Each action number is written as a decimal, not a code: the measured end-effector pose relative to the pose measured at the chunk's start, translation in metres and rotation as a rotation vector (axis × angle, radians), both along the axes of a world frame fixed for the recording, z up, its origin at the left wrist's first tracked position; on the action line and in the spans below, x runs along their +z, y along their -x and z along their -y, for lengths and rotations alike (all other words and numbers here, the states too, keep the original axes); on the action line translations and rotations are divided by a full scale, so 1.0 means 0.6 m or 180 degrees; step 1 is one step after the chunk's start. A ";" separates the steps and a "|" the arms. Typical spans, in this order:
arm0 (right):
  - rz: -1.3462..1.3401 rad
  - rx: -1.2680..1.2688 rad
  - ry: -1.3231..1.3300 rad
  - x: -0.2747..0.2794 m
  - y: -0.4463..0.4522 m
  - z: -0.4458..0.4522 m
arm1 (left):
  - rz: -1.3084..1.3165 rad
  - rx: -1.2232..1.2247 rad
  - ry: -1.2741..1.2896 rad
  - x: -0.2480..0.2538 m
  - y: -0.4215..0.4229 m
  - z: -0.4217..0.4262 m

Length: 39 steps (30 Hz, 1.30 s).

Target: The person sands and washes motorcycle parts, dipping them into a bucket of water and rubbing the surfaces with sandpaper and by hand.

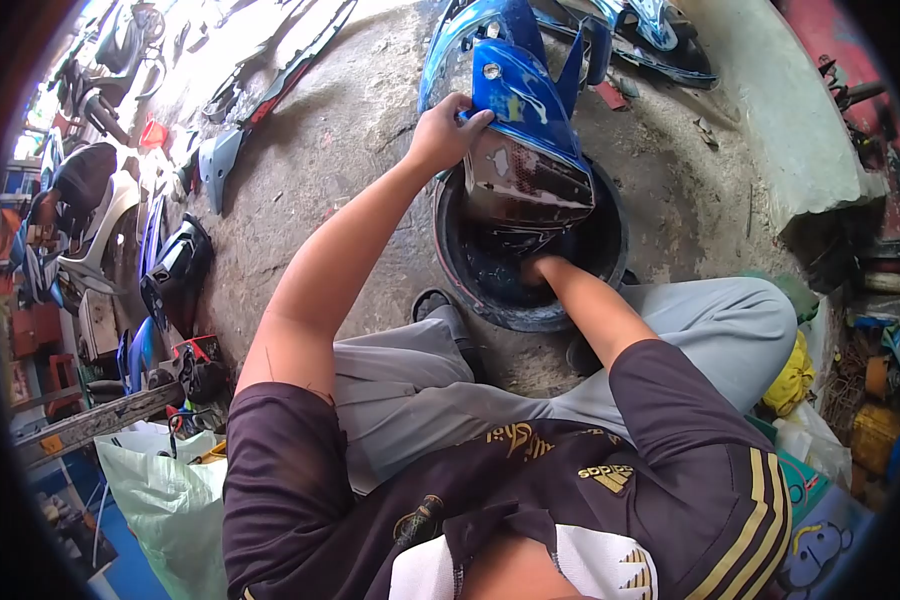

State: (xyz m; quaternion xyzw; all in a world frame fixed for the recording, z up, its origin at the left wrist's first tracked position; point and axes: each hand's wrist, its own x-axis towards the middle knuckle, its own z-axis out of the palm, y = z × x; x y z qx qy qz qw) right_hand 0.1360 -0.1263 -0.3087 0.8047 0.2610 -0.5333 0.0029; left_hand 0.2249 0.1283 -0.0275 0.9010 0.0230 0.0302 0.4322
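Note:
My left hand [448, 132] grips the left edge of a blue motorbike body panel [520, 85], thumb on its face. The panel stands tilted, and its lower part is brown and scuffed, with a mesh-like patch. That lower end rests in or over a round black basin [530, 318] on the floor between my feet. My right hand [538, 268] reaches down into the basin, just below the panel's bottom end. Its fingers are hidden in the dark inside, so what they hold or touch does not show.
More blue panels [660, 30] lie beyond the basin. Long dark trim pieces [280, 70] and a grey panel [220, 165] lie on the concrete floor. Motorbike parts pile up on the left, near a pale green sack [165, 500]. A concrete block [790, 120] stands at right.

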 end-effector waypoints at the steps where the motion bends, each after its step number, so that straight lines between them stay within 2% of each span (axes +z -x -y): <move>1: -0.0011 0.0006 -0.0008 -0.003 0.000 0.001 | -0.0049 0.0007 -0.0018 -0.002 0.000 0.002; 3: -0.0054 0.0006 -0.0017 -0.012 0.002 0.004 | -0.0163 0.0042 -0.0048 -0.015 0.006 0.004; 6: -0.0115 0.0009 -0.0048 -0.030 0.003 0.012 | 0.0327 0.0187 0.0090 -0.052 0.015 0.013; 8: -0.0129 -0.0030 -0.0086 -0.036 0.003 0.017 | 0.0051 0.0017 0.0298 -0.066 0.018 0.007; 9: -0.0137 -0.0066 -0.0106 -0.029 0.004 0.017 | -0.0087 -0.0064 0.0405 -0.070 0.022 0.005; 10: -0.0114 -0.0099 -0.0133 -0.009 0.007 0.015 | 0.0137 -0.0141 0.0281 -0.075 0.025 0.004; 12: -0.0077 -0.0218 -0.0109 0.105 0.011 -0.003 | 0.0581 -0.0292 0.0034 -0.083 0.032 0.000; 13: -0.0062 -0.0280 -0.0093 0.143 0.015 -0.009 | 0.0539 -0.0336 -0.0051 -0.082 0.033 -0.003; 15: 0.0005 -0.0074 -0.0162 0.101 0.009 0.007 | 0.0448 -0.0428 -0.0208 -0.071 0.033 -0.010; 16: 0.0032 0.0026 -0.0190 0.099 0.013 0.013 | 0.0104 -0.0489 -0.0178 -0.054 0.035 -0.010; 17: 0.0147 -0.0129 -0.0276 0.098 0.020 0.026 | -0.0012 -0.0401 -0.0318 -0.055 0.032 -0.008; 19: 0.0298 -0.0285 -0.0290 0.183 0.023 0.041 | -0.0271 -0.0205 -0.0268 -0.029 0.041 -0.001; 23: 0.0473 -0.0455 -0.0418 0.354 0.023 0.068 | 0.0252 -0.0027 -0.0363 -0.023 0.041 0.006; 26: 0.0747 -0.1042 -0.1154 0.478 0.029 0.096 | -0.0189 -0.0068 -0.0679 0.024 0.041 0.014; 27: 0.0926 -0.1209 -0.1513 0.509 0.025 0.115 | -0.0007 -0.0066 -0.0743 0.031 0.042 0.019; 31: 0.0467 -0.2435 -0.2185 0.634 0.018 0.162 | 0.0518 0.0006 -0.0949 0.063 0.055 0.051; 37: 0.0784 -0.3297 -0.2914 0.591 -0.017 0.180 | 0.0670 0.0234 -0.1145 0.067 0.051 0.079; 39: 0.0783 -0.3524 -0.3052 0.576 -0.033 0.171 | 0.0888 0.0096 -0.1117 0.071 0.065 0.080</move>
